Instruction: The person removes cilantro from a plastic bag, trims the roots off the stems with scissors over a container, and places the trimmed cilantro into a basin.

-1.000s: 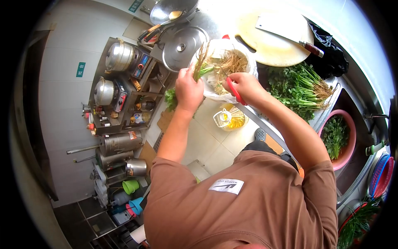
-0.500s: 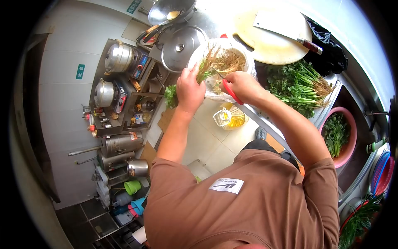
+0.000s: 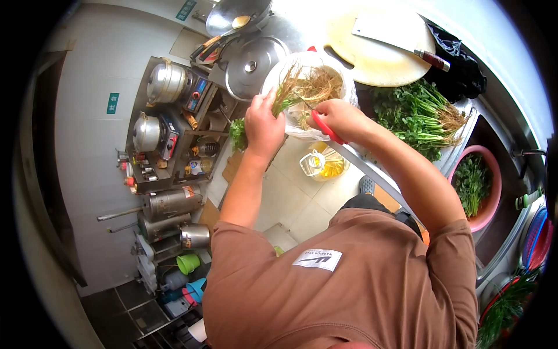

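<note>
My left hand (image 3: 265, 128) is closed round a bunch of leafy green herbs (image 3: 282, 104), roots pointing up and away, leaves hanging out on the left side. In my right hand (image 3: 343, 120) is a pair of scissors (image 3: 325, 128) with red handles. Their blades lie against or very near the stems just below the roots; exact contact is hard to see. Beneath both hands stands a white bin lined with a plastic bag (image 3: 305, 134), holding a heap of brown cut roots (image 3: 324, 83). More rooted herbs (image 3: 415, 119) are piled on the counter at the right.
A round cutting board (image 3: 372, 67) bears a cleaver (image 3: 389, 38). At the right, a pink basin (image 3: 494, 195) holds greens. Left of the bin are a steel lid (image 3: 256, 75) and a wok (image 3: 224, 23). An oil jug (image 3: 328, 167) stands on the floor.
The red scissor handle has swung slightly closer to my right palm. My left hand and its bunch have barely shifted.
</note>
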Demonstrator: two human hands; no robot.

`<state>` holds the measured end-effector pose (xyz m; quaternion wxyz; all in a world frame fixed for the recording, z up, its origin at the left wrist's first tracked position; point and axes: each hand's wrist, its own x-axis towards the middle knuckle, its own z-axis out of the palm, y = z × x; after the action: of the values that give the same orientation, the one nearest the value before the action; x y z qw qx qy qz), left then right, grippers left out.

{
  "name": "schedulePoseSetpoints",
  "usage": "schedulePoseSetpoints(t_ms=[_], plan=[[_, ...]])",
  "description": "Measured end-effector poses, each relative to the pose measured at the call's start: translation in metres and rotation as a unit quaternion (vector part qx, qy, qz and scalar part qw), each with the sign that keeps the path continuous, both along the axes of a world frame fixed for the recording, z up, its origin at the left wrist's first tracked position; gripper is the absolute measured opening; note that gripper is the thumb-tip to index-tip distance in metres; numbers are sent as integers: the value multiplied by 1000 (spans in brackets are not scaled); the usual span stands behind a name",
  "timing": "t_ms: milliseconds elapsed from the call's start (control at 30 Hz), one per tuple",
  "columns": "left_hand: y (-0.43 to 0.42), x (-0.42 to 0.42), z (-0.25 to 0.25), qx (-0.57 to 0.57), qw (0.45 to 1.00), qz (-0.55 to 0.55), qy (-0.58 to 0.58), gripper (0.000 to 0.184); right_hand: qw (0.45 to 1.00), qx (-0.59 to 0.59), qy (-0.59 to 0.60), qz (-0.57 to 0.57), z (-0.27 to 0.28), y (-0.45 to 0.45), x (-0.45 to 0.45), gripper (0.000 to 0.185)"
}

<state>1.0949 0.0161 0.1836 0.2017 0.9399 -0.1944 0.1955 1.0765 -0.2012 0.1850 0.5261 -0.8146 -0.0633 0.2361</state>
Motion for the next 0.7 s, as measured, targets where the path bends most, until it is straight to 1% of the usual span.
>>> schedulePoseSetpoints(t_ms=[67,100,167,200,267,333,367,400,467,533,567,633,700], plan=[[1,1,-1,-5,1000,-7,-3,53,995,93,46,4,0,-4,1,33],[3,3,-2,-10,1000,-11,-4,54,995,93,47,4,3,-6,-2,33],[7,6,-2,-13,1000,-15,-5,55,955,240,171,-37,13,-10,-11,37],[9,7,-1,-21,1000,-20,4,54,955,240,171,-36,14,-11,-14,37],[10,8,1,-28,999,-26,14,54,940,278,196,-11,15,-13,-20,34],[7,8,8,-45,997,-59,1,32,936,285,205,-17,17,-17,-24,36],[8,9,10,-45,997,-60,1,32,933,290,212,-21,18,-19,-24,37],[9,9,13,-27,996,-82,-5,33,933,290,211,-22,16,-20,-23,37],[11,11,19,-8,994,-106,-11,34,915,341,214,17,12,-22,-20,39],[12,13,27,6,985,-170,-14,59,908,349,228,34,13,-24,-17,41],[12,15,30,7,985,-172,-13,59,901,356,242,52,15,-25,-16,44],[12,18,33,34,977,-210,-31,61,898,356,254,48,16,-23,-14,44],[14,17,33,31,978,-205,-20,61,881,405,233,75,4,-16,-7,39]])
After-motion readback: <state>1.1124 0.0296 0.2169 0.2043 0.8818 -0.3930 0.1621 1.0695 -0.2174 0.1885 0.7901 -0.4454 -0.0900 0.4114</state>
